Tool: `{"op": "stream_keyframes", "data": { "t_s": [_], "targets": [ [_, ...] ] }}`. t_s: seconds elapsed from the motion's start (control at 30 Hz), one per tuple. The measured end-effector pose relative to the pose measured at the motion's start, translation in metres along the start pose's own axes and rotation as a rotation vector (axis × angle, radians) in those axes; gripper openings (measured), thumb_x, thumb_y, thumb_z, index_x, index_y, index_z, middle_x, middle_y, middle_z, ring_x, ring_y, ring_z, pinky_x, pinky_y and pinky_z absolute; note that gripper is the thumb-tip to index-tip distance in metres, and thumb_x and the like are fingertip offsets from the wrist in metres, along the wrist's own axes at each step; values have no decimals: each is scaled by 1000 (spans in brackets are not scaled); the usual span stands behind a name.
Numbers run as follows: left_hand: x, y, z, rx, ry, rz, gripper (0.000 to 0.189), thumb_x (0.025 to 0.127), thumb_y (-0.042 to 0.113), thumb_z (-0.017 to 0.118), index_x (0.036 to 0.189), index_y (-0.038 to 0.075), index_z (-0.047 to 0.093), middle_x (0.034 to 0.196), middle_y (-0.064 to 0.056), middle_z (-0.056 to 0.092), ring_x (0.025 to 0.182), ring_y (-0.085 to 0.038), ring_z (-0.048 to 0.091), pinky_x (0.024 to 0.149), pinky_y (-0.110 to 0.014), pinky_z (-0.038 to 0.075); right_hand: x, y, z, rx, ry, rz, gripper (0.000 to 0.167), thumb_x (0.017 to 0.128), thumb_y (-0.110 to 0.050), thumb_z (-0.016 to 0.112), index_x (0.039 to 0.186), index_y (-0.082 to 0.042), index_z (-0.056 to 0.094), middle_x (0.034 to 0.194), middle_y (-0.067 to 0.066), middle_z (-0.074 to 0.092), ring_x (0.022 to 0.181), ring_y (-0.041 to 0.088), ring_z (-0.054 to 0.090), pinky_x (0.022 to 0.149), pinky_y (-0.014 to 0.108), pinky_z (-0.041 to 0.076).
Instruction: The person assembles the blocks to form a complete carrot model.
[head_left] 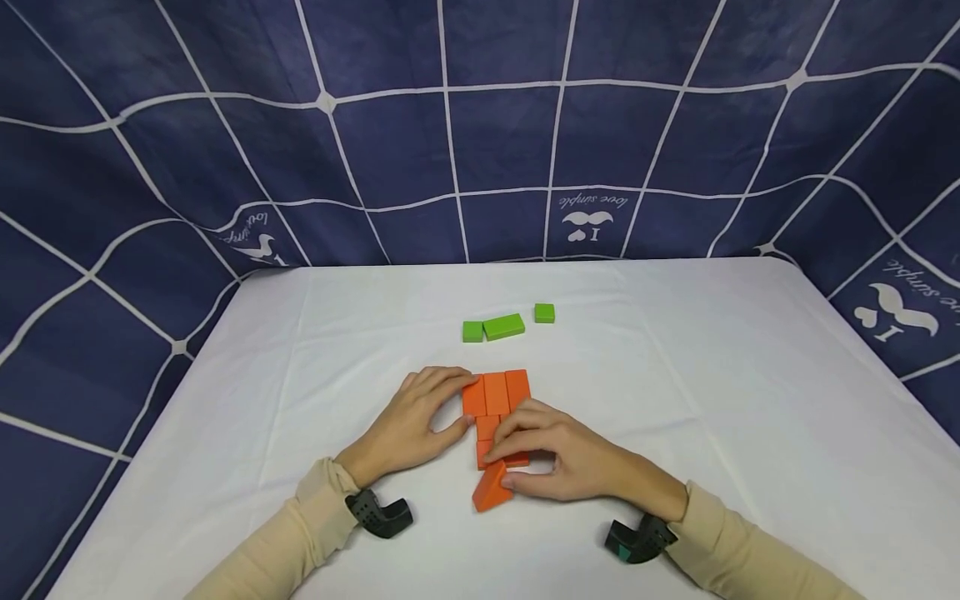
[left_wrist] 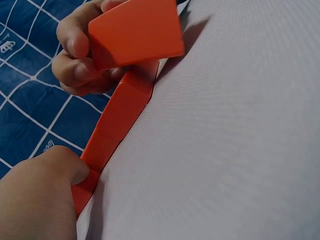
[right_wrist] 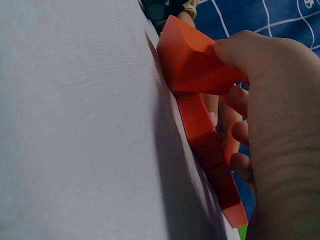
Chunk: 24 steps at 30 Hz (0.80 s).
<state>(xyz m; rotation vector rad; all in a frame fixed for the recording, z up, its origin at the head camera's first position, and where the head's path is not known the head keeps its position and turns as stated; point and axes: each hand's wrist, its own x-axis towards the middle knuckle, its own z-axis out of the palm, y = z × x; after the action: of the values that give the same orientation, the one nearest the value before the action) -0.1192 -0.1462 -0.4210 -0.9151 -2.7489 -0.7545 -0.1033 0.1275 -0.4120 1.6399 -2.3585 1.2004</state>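
Several flat orange blocks [head_left: 495,393] lie edge to edge on the white cloth, three upright in the far row with smaller ones below them. My right hand [head_left: 573,454] pinches another orange block [head_left: 491,492], with a slanted face, between thumb and fingers at the near end of this group. In the right wrist view that block [right_wrist: 195,57] is tilted above the flat row. Along the group's left side, my left hand [head_left: 412,425] touches the blocks with thumb and fingertips, its fingers loosely bent. My right hand covers part of the group's right side.
Beyond the orange group lie a small green block [head_left: 472,332], a longer green block [head_left: 504,326] beside it, and another small green block [head_left: 544,313] off to the right. The white cloth [head_left: 750,400] covers the table. Dark blue grid-patterned fabric [head_left: 495,142] surrounds its far and side edges.
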Motion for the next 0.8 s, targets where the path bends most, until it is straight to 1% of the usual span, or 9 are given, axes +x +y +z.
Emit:
{"op": "stream_keyframes", "data": {
  "t_s": [0.1,0.27,0.4,0.5,0.6,0.63,0.7,0.8],
  "targets": [
    [0,0,-2,-3,4,1,50,97,38,69,140,15,61,142,2,59,133,-17,51,108,-43,40,1,0,1,-35,20,-28,22,93,-29,77,115,-28,76,114,-15,63,110,4,53,94,25,49],
    [0,0,-2,-1,1,0,51,97,39,69,141,15,61,142,2,59,133,-18,51,109,-44,40,2,3,2,-74,51,-124,12,91,-26,78,103,-25,76,101,-15,63,101,2,53,88,17,46],
    [0,0,-1,-2,4,1,50,97,38,69,140,15,61,142,2,59,133,-18,51,109,-44,40,3,3,2,-67,60,-143,9,90,-25,78,99,-25,77,97,-15,63,96,1,52,86,14,44],
    [0,0,-1,-2,5,3,50,97,38,69,140,15,61,142,2,59,133,-17,51,108,-44,40,4,3,2,-94,80,-164,5,89,-23,79,91,-25,74,92,-15,62,93,2,51,85,14,43],
    [0,0,0,-2,4,3,50,96,38,69,141,15,61,142,2,59,133,-16,50,108,-43,40,4,3,3,-128,96,-179,7,89,-23,78,87,-26,72,89,-15,61,94,3,52,87,16,43],
    [0,0,0,-1,3,3,50,96,38,69,141,16,61,142,2,59,134,-16,50,107,-43,40,4,3,3,-135,95,-175,7,89,-24,78,87,-26,71,89,-15,61,95,4,52,88,16,43],
    [0,0,0,-2,2,3,50,96,38,69,141,15,61,142,3,59,134,-16,50,107,-43,40,3,3,2,-127,77,-152,6,89,-27,79,91,-27,73,92,-16,61,99,4,52,90,17,44],
    [0,0,-1,2,0,3,50,96,38,69,141,16,61,143,3,59,134,-16,50,106,-42,40,2,1,3,-98,34,-124,14,87,-35,82,97,-28,75,97,-17,62,102,3,51,91,18,45]
  ]
}}
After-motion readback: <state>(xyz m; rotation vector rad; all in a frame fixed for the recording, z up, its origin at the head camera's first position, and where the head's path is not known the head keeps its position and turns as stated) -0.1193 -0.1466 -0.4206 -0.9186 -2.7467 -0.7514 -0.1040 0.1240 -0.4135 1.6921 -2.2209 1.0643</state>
